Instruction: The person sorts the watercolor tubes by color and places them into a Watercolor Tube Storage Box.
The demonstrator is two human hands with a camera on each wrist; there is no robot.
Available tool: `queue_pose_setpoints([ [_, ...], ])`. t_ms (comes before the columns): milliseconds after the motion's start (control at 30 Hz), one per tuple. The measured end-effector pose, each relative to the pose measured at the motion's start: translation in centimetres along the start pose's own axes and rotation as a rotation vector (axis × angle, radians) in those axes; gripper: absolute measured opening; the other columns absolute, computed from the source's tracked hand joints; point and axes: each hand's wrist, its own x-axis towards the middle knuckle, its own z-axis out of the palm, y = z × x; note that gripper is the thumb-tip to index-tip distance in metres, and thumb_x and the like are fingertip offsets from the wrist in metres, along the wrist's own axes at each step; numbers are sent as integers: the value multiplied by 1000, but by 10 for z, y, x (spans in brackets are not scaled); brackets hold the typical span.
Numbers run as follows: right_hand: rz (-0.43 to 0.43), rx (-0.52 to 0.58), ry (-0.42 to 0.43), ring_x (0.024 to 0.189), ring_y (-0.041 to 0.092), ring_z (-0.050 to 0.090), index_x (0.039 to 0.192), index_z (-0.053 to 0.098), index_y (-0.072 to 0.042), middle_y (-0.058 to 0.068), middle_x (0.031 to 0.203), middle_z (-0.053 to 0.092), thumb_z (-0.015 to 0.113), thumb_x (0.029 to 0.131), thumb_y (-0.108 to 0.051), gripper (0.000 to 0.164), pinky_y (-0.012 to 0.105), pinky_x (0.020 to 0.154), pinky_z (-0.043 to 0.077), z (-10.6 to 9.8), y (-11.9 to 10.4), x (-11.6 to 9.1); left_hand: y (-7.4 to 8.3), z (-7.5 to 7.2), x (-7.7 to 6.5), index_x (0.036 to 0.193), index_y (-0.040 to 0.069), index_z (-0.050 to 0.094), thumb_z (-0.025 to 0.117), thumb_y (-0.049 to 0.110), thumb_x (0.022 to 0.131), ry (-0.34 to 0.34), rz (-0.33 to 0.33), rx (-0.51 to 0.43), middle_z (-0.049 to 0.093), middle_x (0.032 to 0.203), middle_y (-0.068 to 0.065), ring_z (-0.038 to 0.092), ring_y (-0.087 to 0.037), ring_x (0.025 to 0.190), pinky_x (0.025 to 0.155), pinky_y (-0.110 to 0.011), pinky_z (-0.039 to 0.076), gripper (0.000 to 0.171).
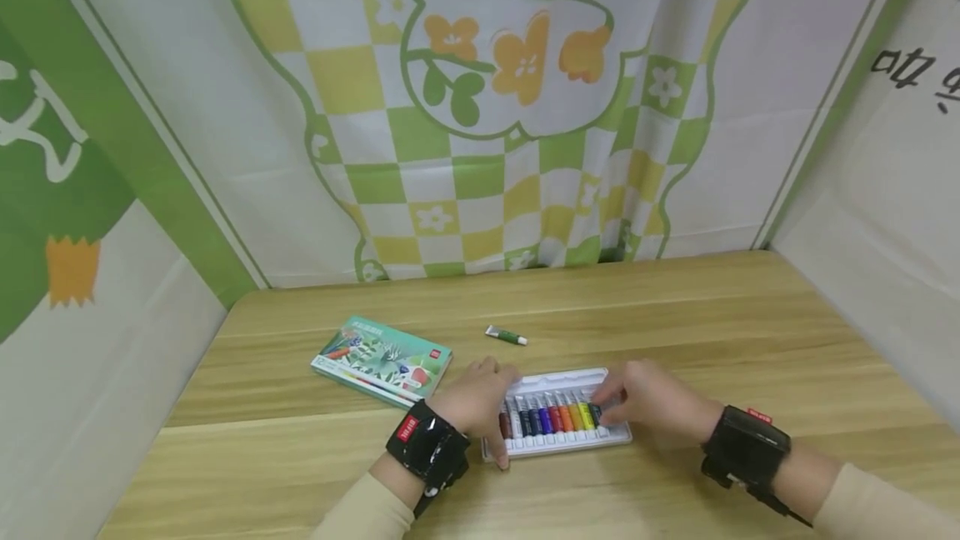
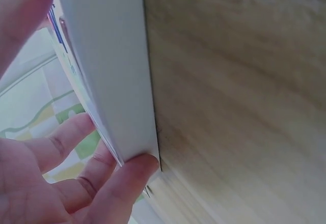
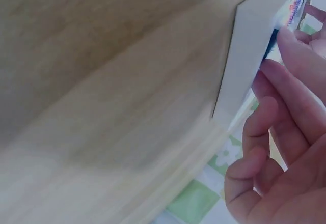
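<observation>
A white plastic tray (image 1: 558,446) holds a row of small paint tubes (image 1: 555,419) in many colours, side by side. My left hand (image 1: 474,400) grips the tray's left end, thumb at the near side and fingers toward the far side. The left wrist view shows the white side wall (image 2: 114,71) of the tray close up between those fingers. At the tray's right end, my right hand (image 1: 647,392) pinches a dark green paint tube (image 3: 271,43) between thumb and index finger. Fingers partly hide that tube. The other fingers of this hand curl loosely outside the tray.
Behind the tray, a single green paint tube (image 1: 507,336) with a white cap lies on the wooden table (image 1: 675,315). A flat teal paint box (image 1: 382,361) with printed plants lies to the left. A patterned curtain (image 1: 495,173) hangs along the back edge.
</observation>
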Motion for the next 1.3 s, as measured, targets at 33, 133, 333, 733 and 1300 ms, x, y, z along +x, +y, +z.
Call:
queue_pose_setpoints([
  [33, 3, -4, 0, 97, 20, 68, 100, 82, -11, -2, 101, 74, 86, 81, -10, 20, 42, 85, 58, 0, -1, 0, 0, -1, 0, 141, 8, 56, 104, 26, 41, 1, -1, -2, 56, 128, -12, 51, -30, 120, 104, -46, 45, 112],
  [133, 14, -27, 2, 95, 21, 69, 99, 82, -9, -1, 99, 74, 85, 80, -7, 19, 42, 84, 59, 1, -6, 1, -1, -1, 0, 142, 8, 55, 104, 26, 41, 3, 0, -4, 56, 128, -13, 51, -31, 120, 105, -46, 45, 113],
  [333, 1, -88, -25, 93, 20, 69, 96, 81, -7, 1, 97, 74, 84, 80, -4, 16, 42, 82, 59, 0, -15, 2, 2, 0, 0, 141, 10, 56, 104, 27, 41, -8, -15, 12, 56, 131, -12, 51, -30, 123, 106, -46, 44, 112],
  [733, -19, -135, -100, 74, 8, 57, 83, 79, -11, -7, 83, 68, 82, 84, -3, 9, 30, 69, 55, -15, -17, 22, 9, -3, 1, 138, 13, 57, 105, 26, 41, -8, -57, 26, 56, 128, -9, 52, -27, 119, 101, -42, 48, 108],
  [1300, -117, -60, -116, 81, 13, 63, 102, 77, 2, 4, 90, 72, 72, 87, 4, 16, 31, 74, 55, -28, -21, 100, 5, -3, 0, 138, 13, 57, 104, 25, 43, -21, -53, 26, 57, 126, -8, 51, -24, 116, 102, -37, 46, 107],
])
